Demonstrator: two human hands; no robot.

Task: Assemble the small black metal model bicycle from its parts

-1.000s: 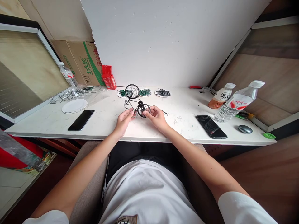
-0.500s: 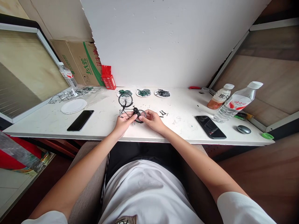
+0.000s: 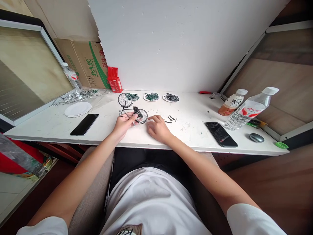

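L hand (image 3: 124,126) has the toy bike (image 3: 138,112), thumb n fingers clamped on its frame next to the black middle part; bike's tilted, held up over the near-mid part of the white table (image 3: 190,138), 1 wheel (image 3: 141,116) near R hand, other wheel (image 3: 125,100) up n away to the L, overlapping the L parts plate (image 3: 135,97) in view. R hand (image 3: 157,128) is just right of the near wheel, palm down, fingers bent, thumb n index apart; can't tell if a fingertip touches the tire. Sm. black pcs (image 3: 171,118) lie on table just beyond R hand. Farther back, 2 more plates w/ parts: mid plate (image 3: 151,97) w/ dk green pcs, R plate (image 3: 171,97) w/ black pcs. L side: phone (image 3: 84,124) flat, white plate (image 3: 78,109) behind it, water bottle (image 3: 72,76) by the cardboard box (image 3: 85,65), red box (image 3: 114,80) next to that. R side: 2nd phone (image 3: 221,134), brown drink (image 3: 232,102) n lg. bottle (image 3: 251,109) side by side, green cap (image 3: 281,145) near table's R edge
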